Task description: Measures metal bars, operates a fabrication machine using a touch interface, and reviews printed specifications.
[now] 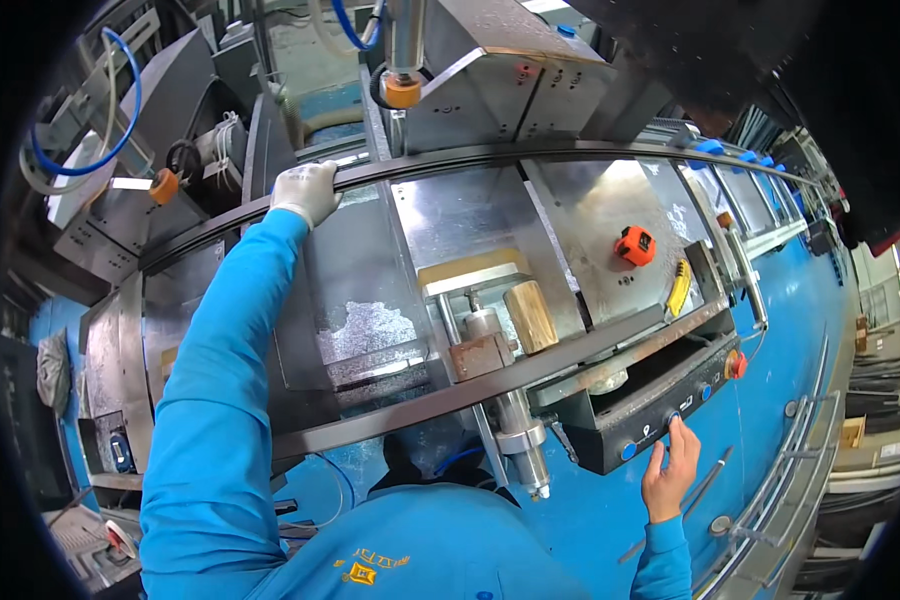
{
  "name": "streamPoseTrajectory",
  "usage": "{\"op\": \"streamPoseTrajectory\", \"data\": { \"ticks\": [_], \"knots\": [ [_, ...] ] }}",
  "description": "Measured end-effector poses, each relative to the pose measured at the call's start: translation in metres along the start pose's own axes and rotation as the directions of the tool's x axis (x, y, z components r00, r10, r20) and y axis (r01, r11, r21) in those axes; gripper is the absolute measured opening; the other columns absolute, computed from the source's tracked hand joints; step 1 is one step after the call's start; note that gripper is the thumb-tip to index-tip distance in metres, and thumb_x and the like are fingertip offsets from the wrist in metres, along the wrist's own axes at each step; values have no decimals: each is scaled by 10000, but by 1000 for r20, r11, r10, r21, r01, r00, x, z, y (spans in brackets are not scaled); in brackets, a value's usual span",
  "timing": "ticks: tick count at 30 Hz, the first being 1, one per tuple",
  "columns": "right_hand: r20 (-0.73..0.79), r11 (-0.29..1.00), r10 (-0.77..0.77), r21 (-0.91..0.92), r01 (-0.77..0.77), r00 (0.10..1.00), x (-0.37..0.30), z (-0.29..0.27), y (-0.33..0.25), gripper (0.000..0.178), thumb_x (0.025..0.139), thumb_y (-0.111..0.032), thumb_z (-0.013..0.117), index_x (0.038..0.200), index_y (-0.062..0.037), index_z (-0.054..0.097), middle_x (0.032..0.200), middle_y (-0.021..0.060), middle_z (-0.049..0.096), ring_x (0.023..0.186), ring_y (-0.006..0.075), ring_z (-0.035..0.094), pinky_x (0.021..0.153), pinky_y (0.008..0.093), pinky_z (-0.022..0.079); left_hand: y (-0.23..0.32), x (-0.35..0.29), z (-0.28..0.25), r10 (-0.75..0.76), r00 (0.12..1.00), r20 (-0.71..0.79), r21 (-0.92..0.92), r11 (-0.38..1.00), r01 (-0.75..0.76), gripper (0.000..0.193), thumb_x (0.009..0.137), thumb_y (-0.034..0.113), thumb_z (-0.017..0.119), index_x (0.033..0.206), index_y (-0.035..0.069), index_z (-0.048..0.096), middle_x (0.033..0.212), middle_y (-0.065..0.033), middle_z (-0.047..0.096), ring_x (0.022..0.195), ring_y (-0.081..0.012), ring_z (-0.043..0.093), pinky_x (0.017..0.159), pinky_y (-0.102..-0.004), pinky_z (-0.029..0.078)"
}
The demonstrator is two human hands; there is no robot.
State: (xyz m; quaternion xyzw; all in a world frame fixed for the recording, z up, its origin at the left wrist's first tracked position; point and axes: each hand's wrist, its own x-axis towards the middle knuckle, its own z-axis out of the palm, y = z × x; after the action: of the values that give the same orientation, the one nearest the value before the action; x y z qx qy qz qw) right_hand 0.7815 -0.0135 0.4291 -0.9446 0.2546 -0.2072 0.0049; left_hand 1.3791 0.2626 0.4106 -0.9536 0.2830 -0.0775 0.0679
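Observation:
My left hand [308,192], in a white glove, reaches to the far side of a metal machine bed [355,240]. Its fingers wrap over a long dark metal profile [490,156] that runs across the bed's far edge. At the lower right, my bare right hand [672,470] holds nothing. Its index finger is stretched out onto a blue push button [674,417] on the black control panel [610,450], with the thumb apart from it. A wooden block [531,317] sits beside the clamp cylinder [520,430] at the bed's near edge.
An orange tape measure [635,246] and a yellow utility knife [679,288] lie on the bed's right part. A red knob [736,364] caps the panel's right end. Steel housings [490,85] stand behind the profile. A roller rack [785,455] is on the blue floor, right.

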Motion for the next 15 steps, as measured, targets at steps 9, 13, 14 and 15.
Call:
{"op": "streamPoseTrajectory", "data": {
  "ticks": [9, 13, 14, 15],
  "knots": [
    [-18, 983, 160, 90, -158, 987, -6, 9, -9, 587, 835, 61, 547, 1418, 39, 482, 1297, 179, 603, 1092, 312, 585, 908, 354, 489, -2, 3, 1, 2, 1000, 2, -27, 1000, -2, 258, 872, 275, 638, 1044, 85, 673, 991, -128, 744, 921, -310, 720, 815, -423, 565],
    [-23, 980, 169, 114, -165, 985, -7, 11, -6, 597, 834, 57, 548, 1426, 43, 472, 1291, 186, 604, 1084, 309, 585, 887, 348, 487, 1, 3, -1, -21, 1000, 19, -29, 999, 22, 248, 873, 273, 637, 1035, 91, 679, 985, -123, 746, 916, -307, 722, 812, -425, 566],
    [-28, 978, 174, 120, -170, 984, -6, 11, -6, 600, 834, 56, 548, 1429, 44, 468, 1289, 188, 604, 1081, 309, 585, 880, 346, 487, 0, 3, -1, -26, 999, 22, -30, 999, 27, 244, 873, 273, 636, 1032, 93, 681, 983, -121, 747, 915, -306, 722, 811, -425, 567],
    [-32, 979, 170, 121, -165, 985, -6, 10, -6, 600, 834, 56, 548, 1429, 44, 468, 1289, 188, 604, 1081, 309, 585, 880, 346, 487, -1, 2, -1, -30, 999, 18, -31, 999, 31, 244, 873, 273, 636, 1032, 93, 681, 983, -121, 747, 915, -306, 722, 811, -425, 567]
  ]
}}
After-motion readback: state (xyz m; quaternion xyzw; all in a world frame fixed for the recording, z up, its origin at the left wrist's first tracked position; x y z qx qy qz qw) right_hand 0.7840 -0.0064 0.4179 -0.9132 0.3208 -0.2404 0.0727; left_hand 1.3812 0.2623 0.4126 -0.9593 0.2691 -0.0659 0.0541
